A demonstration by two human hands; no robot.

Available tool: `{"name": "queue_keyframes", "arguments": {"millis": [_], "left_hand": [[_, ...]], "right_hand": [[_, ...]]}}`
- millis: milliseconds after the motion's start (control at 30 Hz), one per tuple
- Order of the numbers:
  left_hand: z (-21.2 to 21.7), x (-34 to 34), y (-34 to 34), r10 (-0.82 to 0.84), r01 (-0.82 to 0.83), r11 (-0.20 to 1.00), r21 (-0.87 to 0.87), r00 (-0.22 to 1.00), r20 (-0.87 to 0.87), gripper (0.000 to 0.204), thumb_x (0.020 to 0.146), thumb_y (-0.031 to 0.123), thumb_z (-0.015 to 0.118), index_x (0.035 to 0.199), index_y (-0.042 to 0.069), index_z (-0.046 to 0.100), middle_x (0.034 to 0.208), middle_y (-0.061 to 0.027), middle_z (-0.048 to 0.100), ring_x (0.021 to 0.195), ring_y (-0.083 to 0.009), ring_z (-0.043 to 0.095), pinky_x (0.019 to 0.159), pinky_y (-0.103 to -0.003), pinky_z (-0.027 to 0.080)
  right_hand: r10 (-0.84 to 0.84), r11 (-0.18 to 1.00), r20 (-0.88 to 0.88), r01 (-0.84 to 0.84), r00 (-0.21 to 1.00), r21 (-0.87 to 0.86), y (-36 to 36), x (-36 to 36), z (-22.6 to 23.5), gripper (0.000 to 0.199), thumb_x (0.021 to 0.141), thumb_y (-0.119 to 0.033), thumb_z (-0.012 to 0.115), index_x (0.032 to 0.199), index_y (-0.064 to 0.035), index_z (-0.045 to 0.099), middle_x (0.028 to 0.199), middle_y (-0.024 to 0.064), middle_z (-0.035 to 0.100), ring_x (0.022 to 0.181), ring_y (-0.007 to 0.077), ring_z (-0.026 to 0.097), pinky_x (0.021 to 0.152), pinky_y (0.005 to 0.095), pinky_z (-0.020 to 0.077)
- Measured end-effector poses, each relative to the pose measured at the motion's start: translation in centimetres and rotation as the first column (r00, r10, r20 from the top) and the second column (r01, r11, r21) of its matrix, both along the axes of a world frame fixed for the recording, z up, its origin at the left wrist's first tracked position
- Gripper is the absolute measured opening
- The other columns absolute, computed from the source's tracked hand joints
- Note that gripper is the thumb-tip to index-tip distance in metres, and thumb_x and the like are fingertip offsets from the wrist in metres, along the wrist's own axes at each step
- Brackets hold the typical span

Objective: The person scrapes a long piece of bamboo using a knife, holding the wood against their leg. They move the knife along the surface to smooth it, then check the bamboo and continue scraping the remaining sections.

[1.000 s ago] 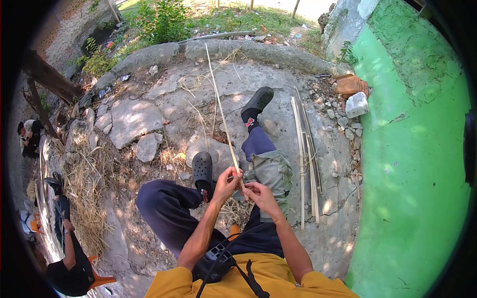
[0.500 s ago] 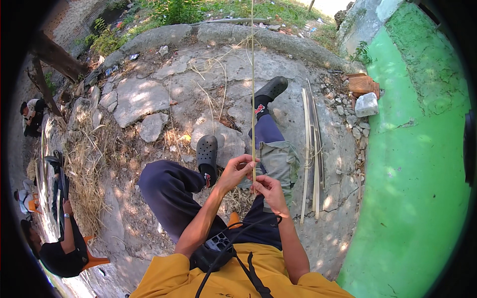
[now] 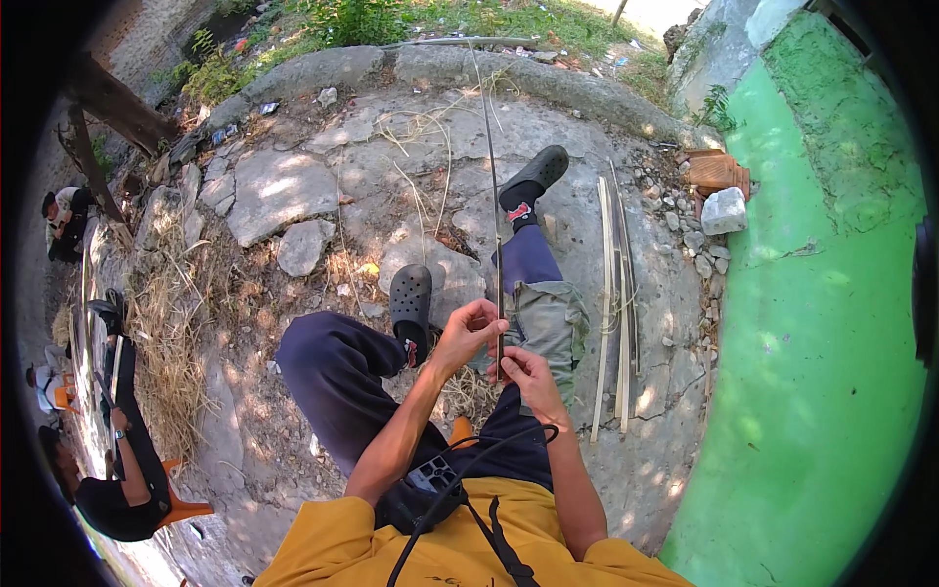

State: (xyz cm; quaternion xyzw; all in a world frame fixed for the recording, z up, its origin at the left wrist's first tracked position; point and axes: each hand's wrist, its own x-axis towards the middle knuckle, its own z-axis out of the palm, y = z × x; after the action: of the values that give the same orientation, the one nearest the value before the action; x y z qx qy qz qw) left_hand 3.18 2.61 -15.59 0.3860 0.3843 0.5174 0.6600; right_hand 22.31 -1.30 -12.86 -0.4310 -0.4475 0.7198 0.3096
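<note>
Most of the frame is taken up by cracked ground [image 3: 665, 411], with the right side filled by a green wall [image 3: 802, 342]. Loose strips [image 3: 603, 313] are laid right of centre. A grey-green cloth [image 3: 556, 318] is draped over the right leg [image 3: 528, 256]. One long dark strip [image 3: 499, 284] is stretched from top centre to mid-frame, its lower end pinched by the left hand [image 3: 468, 338] and, just below, the right hand [image 3: 536, 380]. It is judged light, springy and prone to splitting, best held by its flat faces.

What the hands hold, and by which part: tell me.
A long, thin dark strip, held close to its near end: the fingers of the left hand grip it just beyond those of the right hand.
</note>
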Motion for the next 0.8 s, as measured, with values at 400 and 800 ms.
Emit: {"name": "queue_keyframes", "arguments": {"millis": [400, 800], "left_hand": [[0.2, -0.1, 0.0, -0.042, 0.048, 0.998, -0.048, 0.992, 0.118, 0.017, 0.110, 0.023, 0.062, 0.115, 0.007, 0.061, 0.101, -0.0044, 0.072, 0.075, -0.0076, 0.064, 0.067, -0.025, 0.054], [-0.4, 0.1, 0.1, -0.049, 0.050, 0.999, -0.012, 0.997, 0.052, 0.025, 0.105, 0.018, 0.070, 0.124, 0.003, 0.065, 0.092, -0.0018, 0.072, 0.080, -0.0075, 0.067, 0.070, -0.025, 0.055]], "right_hand": [[-0.064, 0.975, -0.326, -0.010, 0.943, -0.223, -0.3, 0.5, -0.6, 0.031, 0.112, -0.019, 0.054, 0.134, 0.0019, 0.062, 0.094, 0.0010, 0.064, 0.086, 0.0107, 0.060, 0.080, 0.0272, 0.0501], [-0.071, 0.966, -0.198, 0.018, 0.978, -0.256, -0.2, 0.5, -0.5, 0.033, 0.112, -0.026, 0.053, 0.132, -0.0013, 0.064, 0.105, 0.0062, 0.072, 0.093, 0.0156, 0.071, 0.083, 0.0300, 0.0556]]}}
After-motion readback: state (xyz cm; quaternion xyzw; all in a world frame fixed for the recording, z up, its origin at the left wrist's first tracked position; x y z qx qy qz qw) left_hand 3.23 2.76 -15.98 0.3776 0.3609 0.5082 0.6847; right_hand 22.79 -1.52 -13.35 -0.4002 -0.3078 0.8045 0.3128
